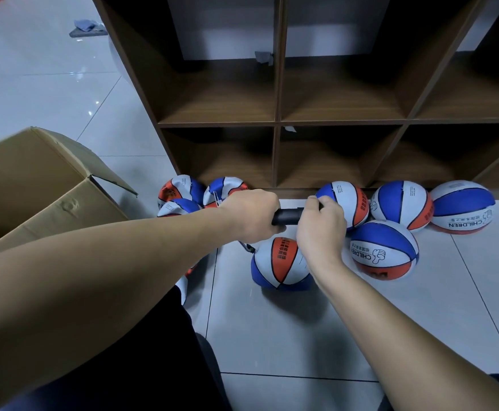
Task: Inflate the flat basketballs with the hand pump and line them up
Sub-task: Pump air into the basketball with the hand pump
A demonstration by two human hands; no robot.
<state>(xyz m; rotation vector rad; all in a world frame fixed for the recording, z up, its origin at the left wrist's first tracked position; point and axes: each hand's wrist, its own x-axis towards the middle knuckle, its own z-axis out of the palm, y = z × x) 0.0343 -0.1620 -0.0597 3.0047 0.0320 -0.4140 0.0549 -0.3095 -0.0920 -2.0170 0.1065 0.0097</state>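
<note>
The ball being pumped (pixel 281 264) sits on the tiled floor (pixel 301 327) just below the hands, at about six o'clock from the black pump handle (pixel 288 216). It looks partly slack, its lower edge flattened against the tile, so it should feel light and soft, its skin yielding and a little slippery; it would be best steadied by cupping its sides, never by pulling on the hose. A thin hose (pixel 246 247) shows at its ten o'clock edge, though where it enters the ball cannot be seen. The left hand (pixel 249 215) is clenched around the left end of the handle, and the right hand (pixel 321 226) wraps its fingers over the right end, so both grasp the same bar; the pump's barrel is hidden beneath them. The handle is stiff and takes a firm two-handed push, I judge. At three o'clock lie four rounder balls (pixel 402 204), three against the foot of the wooden shelf unit (pixel 278 123) and one nearer, reading CHILDREN. At ten o'clock a cluster of crumpled flat balls (pixel 183 192) rests by the shelf's corner. Farther out at nine o'clock stands an open cardboard box (pixel 35 185).
</note>
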